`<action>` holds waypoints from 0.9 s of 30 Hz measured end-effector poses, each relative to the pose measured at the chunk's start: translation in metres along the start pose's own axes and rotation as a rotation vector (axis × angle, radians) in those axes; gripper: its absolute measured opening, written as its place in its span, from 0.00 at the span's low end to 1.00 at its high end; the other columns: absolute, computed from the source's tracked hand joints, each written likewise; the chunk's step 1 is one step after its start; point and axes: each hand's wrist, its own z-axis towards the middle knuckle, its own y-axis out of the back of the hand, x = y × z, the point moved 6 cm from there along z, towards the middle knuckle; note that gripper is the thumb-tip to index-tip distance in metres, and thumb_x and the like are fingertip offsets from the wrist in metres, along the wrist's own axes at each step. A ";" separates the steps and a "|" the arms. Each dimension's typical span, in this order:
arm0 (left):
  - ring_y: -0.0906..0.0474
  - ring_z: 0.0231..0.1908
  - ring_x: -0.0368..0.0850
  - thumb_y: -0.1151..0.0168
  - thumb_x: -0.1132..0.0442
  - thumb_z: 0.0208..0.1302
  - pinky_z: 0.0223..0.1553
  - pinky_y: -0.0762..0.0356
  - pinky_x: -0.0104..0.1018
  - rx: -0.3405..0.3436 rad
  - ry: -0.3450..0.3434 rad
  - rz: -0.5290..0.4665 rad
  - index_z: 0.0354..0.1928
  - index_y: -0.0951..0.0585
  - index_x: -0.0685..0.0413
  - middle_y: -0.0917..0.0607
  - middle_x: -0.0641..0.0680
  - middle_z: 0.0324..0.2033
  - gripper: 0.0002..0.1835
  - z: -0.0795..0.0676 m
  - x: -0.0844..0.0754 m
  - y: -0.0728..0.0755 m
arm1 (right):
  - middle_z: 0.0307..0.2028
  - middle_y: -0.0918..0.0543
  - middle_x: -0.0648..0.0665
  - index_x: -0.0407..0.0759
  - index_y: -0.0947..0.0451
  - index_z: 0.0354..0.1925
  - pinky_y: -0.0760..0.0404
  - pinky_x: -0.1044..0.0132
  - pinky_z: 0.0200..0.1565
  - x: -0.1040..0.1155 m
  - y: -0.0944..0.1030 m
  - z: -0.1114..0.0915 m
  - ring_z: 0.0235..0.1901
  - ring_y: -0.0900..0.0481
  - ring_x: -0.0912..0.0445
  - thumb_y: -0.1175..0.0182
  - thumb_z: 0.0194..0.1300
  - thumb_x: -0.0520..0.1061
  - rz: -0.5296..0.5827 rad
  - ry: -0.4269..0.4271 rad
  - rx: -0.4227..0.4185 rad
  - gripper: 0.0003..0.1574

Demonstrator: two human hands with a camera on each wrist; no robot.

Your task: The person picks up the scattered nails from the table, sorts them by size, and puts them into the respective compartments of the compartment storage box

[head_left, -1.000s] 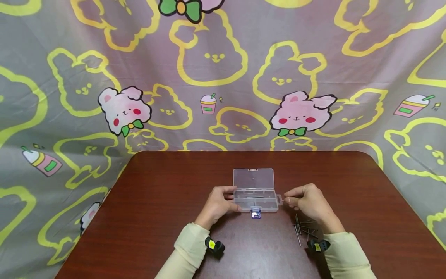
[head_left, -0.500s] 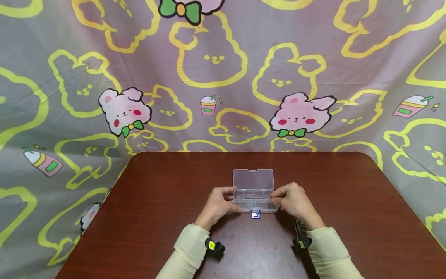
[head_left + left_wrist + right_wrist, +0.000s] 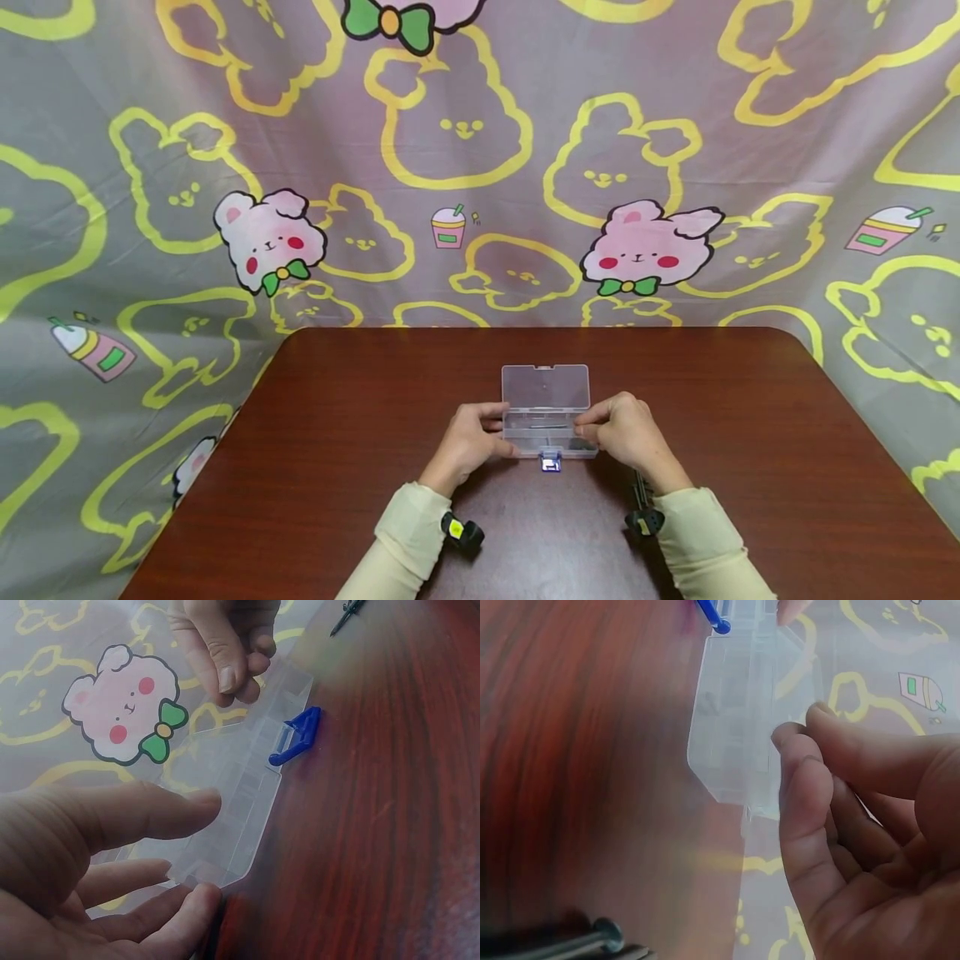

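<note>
Nearest: slim grey metal nails (image 3: 555, 946) on the red-brown wooden table (image 3: 360, 417). Beyond, a clear oblong plastic box (image 3: 523, 444), open; left hand (image 3: 468, 442) grips its left end. Right hand (image 3: 628, 427): thumb and forefinger together over its right end; cannot tell if anything's pinched. Probably best: brace box, part fingertips low. No readable writing, cartoon-printed grey fabric backdrop (image 3: 510, 200) included.

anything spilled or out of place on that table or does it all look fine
No spill or damage that I can see. The one untidy spot is the nails, lying loose on the table near the right hand rather than in the open clear box, partly hidden in the head view.
</note>
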 end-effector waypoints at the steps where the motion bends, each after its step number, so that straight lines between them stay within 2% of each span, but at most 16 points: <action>1: 0.19 0.44 0.52 0.20 0.81 0.35 0.35 0.16 0.37 0.000 0.001 0.000 0.59 0.19 0.65 0.16 0.61 0.47 0.41 0.000 0.000 0.000 | 0.28 0.13 0.48 0.41 0.09 0.32 0.25 0.64 0.22 0.000 0.001 0.000 0.21 0.21 0.57 0.26 0.55 0.36 0.002 -0.005 -0.003 0.04; 7: 0.19 0.44 0.52 0.21 0.82 0.34 0.35 0.17 0.36 0.001 -0.004 -0.008 0.59 0.19 0.65 0.16 0.61 0.47 0.41 0.001 -0.001 -0.001 | 0.31 0.12 0.47 0.40 0.09 0.35 0.27 0.64 0.21 -0.001 0.006 -0.002 0.20 0.22 0.56 0.27 0.56 0.35 0.011 -0.018 -0.011 0.06; 20: 0.19 0.43 0.52 0.21 0.82 0.34 0.34 0.16 0.37 0.007 -0.004 -0.020 0.59 0.19 0.65 0.16 0.61 0.47 0.41 0.000 -0.001 -0.001 | 0.35 0.12 0.45 0.39 0.10 0.36 0.22 0.61 0.25 -0.003 0.015 -0.009 0.24 0.21 0.55 0.29 0.58 0.35 0.042 -0.022 0.024 0.06; 27: 0.18 0.42 0.52 0.21 0.82 0.34 0.35 0.17 0.36 0.011 -0.015 -0.023 0.59 0.19 0.66 0.15 0.62 0.45 0.41 0.000 -0.001 0.000 | 0.32 0.13 0.47 0.40 0.10 0.35 0.23 0.62 0.24 -0.005 0.021 -0.016 0.23 0.22 0.55 0.28 0.57 0.37 0.019 -0.029 0.021 0.05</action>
